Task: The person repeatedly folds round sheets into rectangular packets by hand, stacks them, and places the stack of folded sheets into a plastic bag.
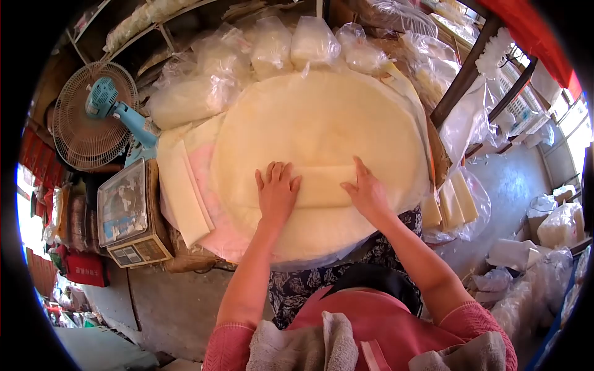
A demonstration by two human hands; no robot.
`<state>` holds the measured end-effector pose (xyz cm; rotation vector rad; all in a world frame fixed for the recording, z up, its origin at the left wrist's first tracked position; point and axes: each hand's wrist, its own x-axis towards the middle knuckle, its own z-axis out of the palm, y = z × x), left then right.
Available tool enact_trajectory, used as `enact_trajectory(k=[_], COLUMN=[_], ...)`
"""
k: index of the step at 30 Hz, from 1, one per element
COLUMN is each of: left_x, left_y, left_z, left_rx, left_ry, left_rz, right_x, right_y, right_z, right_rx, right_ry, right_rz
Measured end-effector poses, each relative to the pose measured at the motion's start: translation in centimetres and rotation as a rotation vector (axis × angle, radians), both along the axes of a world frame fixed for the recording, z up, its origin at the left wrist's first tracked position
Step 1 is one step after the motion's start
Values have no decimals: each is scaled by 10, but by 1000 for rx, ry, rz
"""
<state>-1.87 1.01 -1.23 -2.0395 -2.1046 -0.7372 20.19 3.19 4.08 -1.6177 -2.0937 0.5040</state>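
A stack of large, round, thin cream-coloured sheets [322, 123] lies in front of me. Part of the top sheet is turned over into a flat folded strip [325, 187] near the front. My left hand [278, 193] rests on the strip's left end, palm down, with its fingers stretched out. At the right end lies my right hand [366, 191], its thumb and index finger spread apart; its other fingers are partly hidden. Neither hand is gripping anything. To the left, a long folded cream sheet [185, 191] lies on a pinkish surface.
Several stuffed clear plastic bags [314, 43] line the back of the stack. A blue fan [102, 117] stands at left, behind a box with a clear-lidded container [124, 201] on top. Folded cream pieces [456, 201] sit in plastic at right. A dark post [467, 74] rises behind them.
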Motion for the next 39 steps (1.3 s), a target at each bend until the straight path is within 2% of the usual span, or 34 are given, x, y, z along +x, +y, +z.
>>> enact_trajectory(k=[1,4,6,9,11,13,14,16,17,20,21,23,25,28,30,32,33,36,37,39], left_x=[0,-3,-4,4,17,24,25,19,12,-33,-53,-81,-131,-200,-226,-198,-206,-195,-194,-197], left_y=[-1,-2,-2,-38,-73,-100,-111,-120,-124,-128,-129,-127,-127,-128,-127,-120,-117,-109,-109,-114], left_z=[-1,1,0,13,59,60,57,31,23,39,48,87,98,67,53,49,27,-2,7,9], left_rx=[9,50,93,155,-333,-429,-466,-263,-157,-60,4,286,311,205,-155,-36,-98,-176,-234,-148], left_ry=[-15,-59,-104,-498,-957,-1359,-1565,-1559,-1540,-1606,-1566,-1378,-1293,-1209,-1175,-226,-57,101,-22,-20], left_rz=[-10,-34,-58,40,286,272,271,139,77,-10,37,206,172,245,369,622,524,523,520,451], right_x=[-3,-2,0,-3,-6,-7,-9,-20,-27,-41,-39,-31,-19,-13,-9,-14,-16,-19,-21,-21], right_y=[-6,-1,-2,-4,-18,-46,-61,-88,-94,-94,-89,-81,-76,-79,-87,-88,-87,-83,-82,-80], right_z=[-3,-29,-41,-32,-22,-19,-21,-24,-19,-4,-3,-4,-16,-19,-17,-12,-17,-24,-24,-24], right_rx=[209,472,382,280,203,113,129,153,139,126,125,128,133,242,284,293,322,284,288,296], right_ry=[-41,-276,-263,-305,-301,-261,-162,56,79,152,175,197,139,34,-50,-128,-140,-130,-105,-56], right_rz=[50,315,322,307,290,299,384,559,580,615,601,571,596,666,676,671,666,690,708,746])
